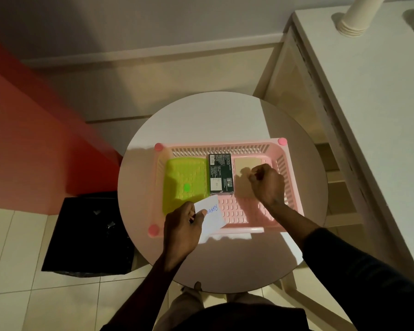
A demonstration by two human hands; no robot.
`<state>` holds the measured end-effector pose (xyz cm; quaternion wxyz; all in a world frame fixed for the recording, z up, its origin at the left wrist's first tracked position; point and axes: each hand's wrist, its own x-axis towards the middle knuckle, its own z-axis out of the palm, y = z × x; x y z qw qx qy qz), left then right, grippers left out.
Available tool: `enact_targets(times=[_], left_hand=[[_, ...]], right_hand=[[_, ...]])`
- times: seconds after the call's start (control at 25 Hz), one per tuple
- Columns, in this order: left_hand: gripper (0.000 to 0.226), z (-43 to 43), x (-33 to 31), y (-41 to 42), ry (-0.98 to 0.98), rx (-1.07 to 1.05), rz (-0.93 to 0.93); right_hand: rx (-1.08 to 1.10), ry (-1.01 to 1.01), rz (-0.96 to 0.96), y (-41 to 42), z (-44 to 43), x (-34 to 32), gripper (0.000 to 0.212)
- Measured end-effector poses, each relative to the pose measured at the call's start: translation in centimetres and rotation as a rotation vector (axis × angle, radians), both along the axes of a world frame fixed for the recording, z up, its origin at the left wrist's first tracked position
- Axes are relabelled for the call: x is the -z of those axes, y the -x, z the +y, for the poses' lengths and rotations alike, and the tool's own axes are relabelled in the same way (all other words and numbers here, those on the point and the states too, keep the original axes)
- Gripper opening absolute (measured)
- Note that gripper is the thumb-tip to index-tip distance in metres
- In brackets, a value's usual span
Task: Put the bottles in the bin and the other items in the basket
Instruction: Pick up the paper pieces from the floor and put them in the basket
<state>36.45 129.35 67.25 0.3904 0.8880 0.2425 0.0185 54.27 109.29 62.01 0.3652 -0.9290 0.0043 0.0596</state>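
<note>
Left hand [181, 231] pinching white paper slip [212, 215] over pink basket [281, 161] near edge. Right hand [268, 181] curled, grip contents untellable, above beige card [246, 163]. Risk: slip sliding outside onto tabletop [201, 120]. Black bin [86, 235] beside, on floor.

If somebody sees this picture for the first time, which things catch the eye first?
The pink basket in the middle of the round white table, with a bright green lid inside on its left. Then the left hand holding a white paper note at the basket's near edge.
</note>
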Motion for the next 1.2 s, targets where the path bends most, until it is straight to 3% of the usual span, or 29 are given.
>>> enact_targets(times=[0.12,0.24,0.48,0.56,0.6,0.72,0.84,1.0,1.2], left_hand=[[0.052,-0.8,0.1,-0.6,0.088,-0.006,-0.009],[0.05,-1.2,1.0,-0.7,0.155,-0.003,0.013],[0.039,-1.1,1.3,0.9,0.139,-0.049,0.048],[0.024,-0.5,0.7,1.9,0.011,-0.072,-0.009],[0.026,-0.2,0.7,2.2,-0.133,-0.053,-0.042],[0.07,1.8,1.7,3.9,-0.44,-0.029,0.012],[0.112,3.2,3.0,5.1,-0.375,-0.034,0.196],[0.119,3.9,4.0,5.5,-0.257,0.028,0.247],[0.121,3.9,4.0,5.1,-0.255,0.003,0.28]], right_hand=[[-0.071,-0.355,0.424,4.6,0.4,-3.1,0.011],[-0.111,-0.363,0.518,8.8,1.0,-3.7,0.018],[-0.119,-0.315,0.479,10.9,1.5,-3.4,0.014],[-0.089,-0.328,0.466,10.3,1.6,-3.7,0.009],[-0.076,-0.3,0.422,9.6,1.3,-3.6,0.008],[-0.119,-0.183,0.258,7.5,0.5,-2.6,0.016],[-0.135,-0.084,0.132,5.7,0.3,-1.4,0.016],[-0.21,0.038,0.115,4.1,0.5,0.1,0.027],[-0.71,0.276,-0.113,3.3,2.3,-0.3,0.033]])
